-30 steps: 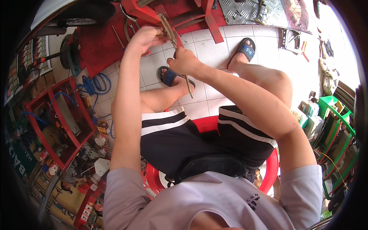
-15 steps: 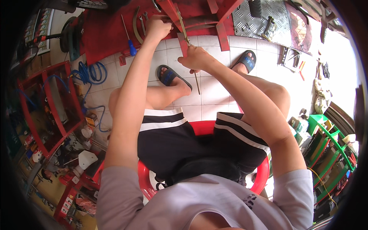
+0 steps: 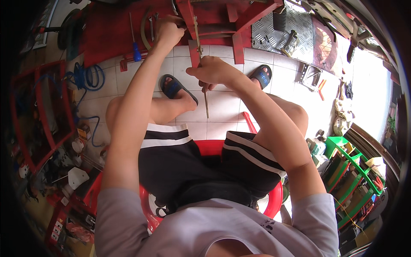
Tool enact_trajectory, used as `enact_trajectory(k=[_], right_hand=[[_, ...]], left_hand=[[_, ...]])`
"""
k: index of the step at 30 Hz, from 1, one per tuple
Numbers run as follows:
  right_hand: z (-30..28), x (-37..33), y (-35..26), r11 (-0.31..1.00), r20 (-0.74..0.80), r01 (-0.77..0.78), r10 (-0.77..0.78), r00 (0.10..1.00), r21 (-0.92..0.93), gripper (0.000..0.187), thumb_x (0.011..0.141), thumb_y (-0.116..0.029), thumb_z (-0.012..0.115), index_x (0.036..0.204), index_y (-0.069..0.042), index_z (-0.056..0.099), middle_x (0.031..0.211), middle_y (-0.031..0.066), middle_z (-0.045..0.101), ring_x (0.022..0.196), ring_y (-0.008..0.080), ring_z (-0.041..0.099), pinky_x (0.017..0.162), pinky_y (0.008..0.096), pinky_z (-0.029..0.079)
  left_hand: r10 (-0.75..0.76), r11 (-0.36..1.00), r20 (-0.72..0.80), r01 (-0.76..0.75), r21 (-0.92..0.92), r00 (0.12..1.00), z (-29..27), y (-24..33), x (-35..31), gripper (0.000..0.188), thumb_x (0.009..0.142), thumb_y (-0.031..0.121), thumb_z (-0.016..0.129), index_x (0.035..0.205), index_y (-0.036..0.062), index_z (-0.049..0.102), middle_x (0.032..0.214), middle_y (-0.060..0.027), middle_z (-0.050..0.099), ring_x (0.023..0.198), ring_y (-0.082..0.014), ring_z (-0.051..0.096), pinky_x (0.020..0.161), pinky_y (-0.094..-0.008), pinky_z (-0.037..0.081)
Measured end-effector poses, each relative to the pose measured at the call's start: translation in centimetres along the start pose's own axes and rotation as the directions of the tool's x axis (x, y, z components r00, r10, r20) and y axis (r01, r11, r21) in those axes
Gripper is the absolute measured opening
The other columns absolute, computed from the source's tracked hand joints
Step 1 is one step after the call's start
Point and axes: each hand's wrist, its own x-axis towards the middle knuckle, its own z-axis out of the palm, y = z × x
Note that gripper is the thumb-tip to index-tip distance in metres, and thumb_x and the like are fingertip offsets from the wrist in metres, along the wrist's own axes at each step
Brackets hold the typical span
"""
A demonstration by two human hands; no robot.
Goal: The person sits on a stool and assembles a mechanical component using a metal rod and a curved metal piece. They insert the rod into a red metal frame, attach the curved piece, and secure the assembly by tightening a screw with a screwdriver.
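The right hand (image 3: 212, 70) is closed around a long thin metal rod (image 3: 201, 64), which stands against the red frame (image 3: 222, 25) and reaches down over the tiled floor (image 3: 222, 109). The left hand (image 3: 170, 31) is curled against the frame's upper left; what its grip holds cannot be told. One blue-handled screwdriver (image 3: 134, 43) lies left of it. Two blue sandals (image 3: 173, 88) are on the feet. A green rack (image 3: 349, 171) at the right holds boxes, too blurred to count.
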Motion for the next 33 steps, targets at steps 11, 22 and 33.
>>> enact_trajectory(k=[11, 22, 33], right_hand=[[0.3, 1.6, 1.1, 0.987, -0.053, 0.015, -0.024, 0.998, -0.163, 0.044, 0.083, -0.034, 0.052, 0.083, 0.009, 0.059, 0.07, 0.0159, 0.067, 0.06, 0.0225, 0.068, 0.059, 0.0297, 0.056], [1.2, 2.8, 2.2, 0.891, -0.252, 0.026, -0.156, 0.955, -0.453, 0.046, 0.079, -0.027, 0.054, 0.11, 0.006, 0.057, 0.106, 0.0255, 0.063, 0.105, 0.0343, 0.061, 0.091, 0.041, 0.048], [-3.2, 0.1, 1.9, 0.754, 0.024, 0.019, -0.004, 1.0, -0.656, 0.046, 0.074, -0.022, 0.072, 0.115, -0.002, 0.06, 0.108, 0.0181, 0.066, 0.1, 0.0299, 0.063, 0.085, 0.0365, 0.049]], left_hand=[[0.118, 0.983, 0.022, -0.119, 0.139, 0.993, -0.2, 1.1, -0.1, 0.016, 0.074, 0.012, 0.069, 0.088, 0.0054, 0.07, 0.082, -0.0131, 0.069, 0.079, -0.0284, 0.067, 0.072, -0.0364, 0.052], [-0.451, 0.833, 0.481, 0.161, 0.528, 0.752, -0.5, 6.5, -3.3, 0.029, 0.078, 0.018, 0.061, 0.102, 0.0048, 0.069, 0.104, -0.0172, 0.068, 0.1, -0.0312, 0.065, 0.085, -0.0408, 0.052], [-0.218, 0.828, 0.819, -0.343, 0.443, 0.531, 1.1, 11.9, -7.6, 0.027, 0.076, 0.02, 0.065, 0.099, 0.0066, 0.071, 0.1, -0.0096, 0.068, 0.089, -0.0275, 0.066, 0.058, -0.0418, 0.055]])
